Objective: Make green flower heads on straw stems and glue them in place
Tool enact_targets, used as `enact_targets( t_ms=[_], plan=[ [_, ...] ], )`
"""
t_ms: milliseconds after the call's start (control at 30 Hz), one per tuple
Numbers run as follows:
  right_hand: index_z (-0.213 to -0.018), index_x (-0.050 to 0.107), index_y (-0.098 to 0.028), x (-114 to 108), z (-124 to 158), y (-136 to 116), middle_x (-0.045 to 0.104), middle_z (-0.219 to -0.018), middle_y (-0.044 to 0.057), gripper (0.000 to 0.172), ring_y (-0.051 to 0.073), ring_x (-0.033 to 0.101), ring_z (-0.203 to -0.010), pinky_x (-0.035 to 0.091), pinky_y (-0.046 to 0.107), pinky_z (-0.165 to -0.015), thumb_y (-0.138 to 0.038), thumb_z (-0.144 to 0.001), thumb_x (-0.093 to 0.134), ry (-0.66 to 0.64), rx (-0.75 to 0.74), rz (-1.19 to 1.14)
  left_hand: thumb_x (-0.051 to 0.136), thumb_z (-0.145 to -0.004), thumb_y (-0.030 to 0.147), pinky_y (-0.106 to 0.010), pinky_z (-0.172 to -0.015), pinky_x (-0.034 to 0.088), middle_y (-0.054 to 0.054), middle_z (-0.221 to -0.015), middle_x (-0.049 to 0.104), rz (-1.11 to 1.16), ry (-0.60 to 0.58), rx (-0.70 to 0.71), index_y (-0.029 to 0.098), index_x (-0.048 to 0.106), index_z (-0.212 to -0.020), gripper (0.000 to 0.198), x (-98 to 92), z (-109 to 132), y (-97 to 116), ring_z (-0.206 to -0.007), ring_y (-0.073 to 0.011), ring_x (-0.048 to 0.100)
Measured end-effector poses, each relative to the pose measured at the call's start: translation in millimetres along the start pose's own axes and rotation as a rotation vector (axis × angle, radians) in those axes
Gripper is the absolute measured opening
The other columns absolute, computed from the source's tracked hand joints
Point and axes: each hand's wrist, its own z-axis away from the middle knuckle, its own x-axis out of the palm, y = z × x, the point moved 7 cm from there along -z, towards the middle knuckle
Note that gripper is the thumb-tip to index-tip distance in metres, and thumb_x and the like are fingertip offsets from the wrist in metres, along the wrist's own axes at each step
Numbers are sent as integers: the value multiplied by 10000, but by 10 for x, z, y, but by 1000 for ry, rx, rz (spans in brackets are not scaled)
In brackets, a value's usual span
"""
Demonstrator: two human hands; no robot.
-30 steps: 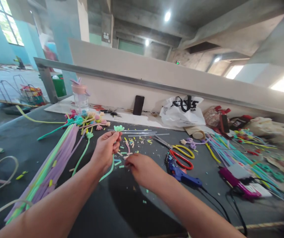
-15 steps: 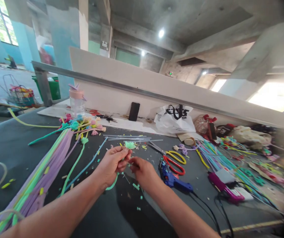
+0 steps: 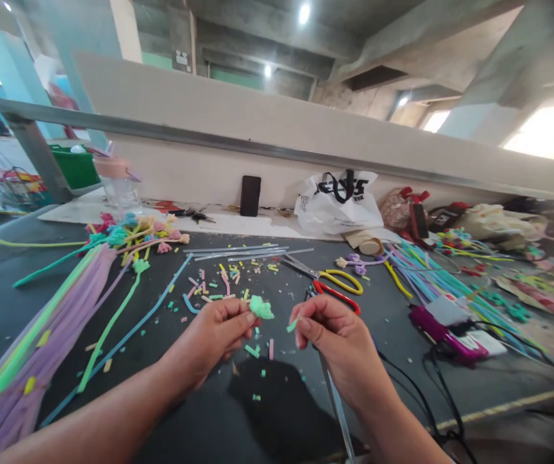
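Observation:
My left hand (image 3: pixel 223 328) is closed in a pinch around a light green fuzzy flower (image 3: pixel 261 307), its petals showing beyond the fingertips. Just to the right, my right hand (image 3: pixel 328 325) pinches a small green fuzzy piece (image 3: pixel 292 326), held apart from the flower. Below both hands, short green and pink offcuts (image 3: pixel 252 351) lie on the dark tabletop (image 3: pixel 180 425). Scissors with red and yellow handles (image 3: pixel 339 281) rest open beyond my right hand. That hand hides most of the blue glue gun.
Purple and green fuzzy stems (image 3: pixel 71 303) lie bundled at left, with finished flowers (image 3: pixel 132 229) behind. Clear glue sticks (image 3: pixel 238 252) lie ahead. A phone (image 3: pixel 250 196) and a white bag (image 3: pixel 337 203) stand at the back. A purple tool (image 3: pixel 446 336) and cables are at right.
My hands have drawn apart; the right moved rightward and now shows a small green piece in its fingers. The flower sits lower in view. The camera view has shifted.

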Motion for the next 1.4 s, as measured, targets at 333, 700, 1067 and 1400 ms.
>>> enact_targets(
  t_ms=[333,700,1067,1400],
  plan=[
    [-677,611,-190,36,76,-36,625,-736,-2,54,130,552,-678,428,240,-627,-184,-715,649,-3,-152,285,584,-718,425,-157,-348,173,86,-418,360,-198,-15,-88,158,511,-620,293,50,36,-125,-345,-25,244],
    [-697,600,-185,38,39,87,616,-688,-13,106,100,502,-550,410,220,-526,-273,-710,656,71,-36,228,573,-721,429,-171,-361,178,76,-457,398,-214,-37,-108,156,530,-648,286,63,11,-121,-356,-31,253],
    [-689,581,-195,59,0,128,601,-708,2,68,133,532,-622,433,255,-599,-236,-728,618,105,-146,369,578,-747,460,-183,-379,159,86,-450,342,-143,-101,-94,164,504,-611,334,112,55,-115,-373,-37,217],
    [-673,543,-191,23,32,40,618,-820,25,112,114,530,-614,432,231,-562,-243,-750,605,142,-202,244,586,-757,365,-171,-358,147,58,-524,463,-44,-82,-79,146,558,-669,238,77,14,-97,-357,-19,244]
  ],
)
